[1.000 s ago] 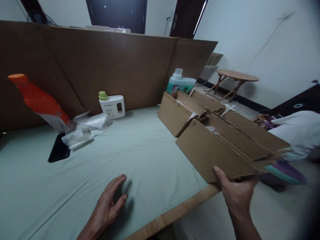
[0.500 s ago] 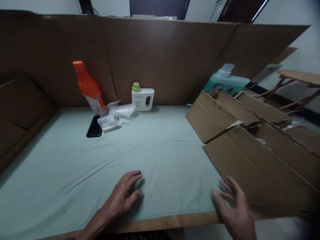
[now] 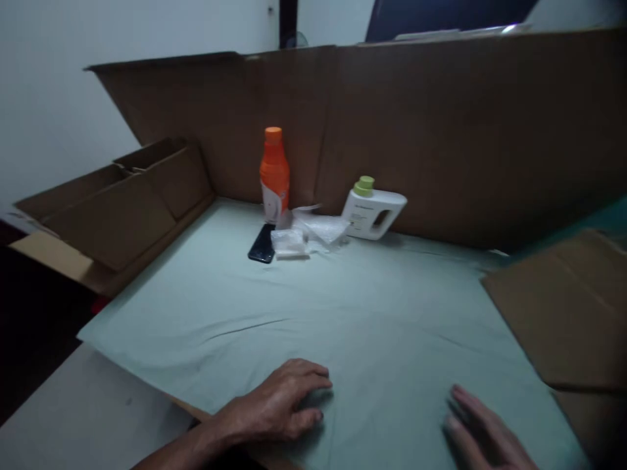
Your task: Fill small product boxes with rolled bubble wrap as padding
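My left hand (image 3: 281, 408) lies palm down on the pale green cloth (image 3: 343, 313) near the table's front edge, fingers loosely curled, holding nothing. My right hand (image 3: 484, 431) rests flat on the cloth at the lower right with fingers spread, empty, just left of a flattened cardboard box (image 3: 568, 313). At the back stand an orange bottle (image 3: 273, 173) and a white bottle with a green cap (image 3: 372, 209). A black phone (image 3: 261, 244) and crumpled bubble wrap (image 3: 308, 234) lie between them.
A tall cardboard screen (image 3: 441, 130) walls off the back of the table. Another open cardboard box (image 3: 112, 209) sits at the left edge. The table's left front corner (image 3: 98, 405) shows bare beyond the cloth.
My right hand let go of the cardboard box and came down onto the cloth. The view swung left, so the box slid to the right edge and the left box appeared.
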### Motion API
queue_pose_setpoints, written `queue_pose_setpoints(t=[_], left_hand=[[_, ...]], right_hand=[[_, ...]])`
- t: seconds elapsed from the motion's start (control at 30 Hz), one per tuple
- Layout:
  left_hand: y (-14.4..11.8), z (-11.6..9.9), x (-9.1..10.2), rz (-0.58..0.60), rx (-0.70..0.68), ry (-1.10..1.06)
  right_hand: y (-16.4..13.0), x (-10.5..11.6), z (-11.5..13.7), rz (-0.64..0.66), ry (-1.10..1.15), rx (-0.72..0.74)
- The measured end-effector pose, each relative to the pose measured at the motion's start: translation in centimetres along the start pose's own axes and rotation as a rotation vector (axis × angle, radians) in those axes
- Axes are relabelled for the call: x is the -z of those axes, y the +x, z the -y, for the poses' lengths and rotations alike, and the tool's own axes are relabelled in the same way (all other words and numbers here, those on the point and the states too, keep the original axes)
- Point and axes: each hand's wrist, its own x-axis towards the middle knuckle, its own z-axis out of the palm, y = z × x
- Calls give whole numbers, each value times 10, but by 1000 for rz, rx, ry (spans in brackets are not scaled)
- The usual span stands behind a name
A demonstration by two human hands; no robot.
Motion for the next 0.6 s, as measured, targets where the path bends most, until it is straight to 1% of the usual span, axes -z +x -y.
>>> queue_pose_setpoints(t=[0.07,0.13,0.17,0.2,0.23,0.27,0.3,0.37,0.4,0.43,0.47,0.5,0.53,0.57,0.6], left_hand=[[-3,1,12,27,-26,10],[-9,13,30,39,-52,39],[-15,22,43,4,-50,74],[-22,31,60,-91,-23,135],[-31,40,82,-240,28,215],[-43,48,108,-426,91,304],[-56,52,137,-674,189,428],[-86,51,201,-992,300,541],[-102,47,233,-1189,400,681],[-117,43,262,-1342,507,807],[-130,38,289,-1437,600,886],[-141,36,311,-1416,669,896],[-149,35,329,-1421,726,861],[-154,37,343,-1409,769,809],[-157,40,352,-1404,799,753]], right_hand=[[8,-44,34,124,-104,329],[17,-85,78,162,-158,649],[21,-102,100,166,-163,771],[24,-116,120,174,-157,876],[27,-128,137,188,-148,958],[30,-138,150,202,-139,1017],[32,-145,161,212,-129,1053],[36,-155,171,219,-101,1075],[38,-158,172,221,-87,1073],[40,-160,172,223,-76,1071],[42,-161,171,226,-68,1068],[43,-161,170,229,-64,1065],[43,-161,169,232,-62,1061],[43,-161,169,237,-60,1050],[43,-161,168,243,-58,1036]])
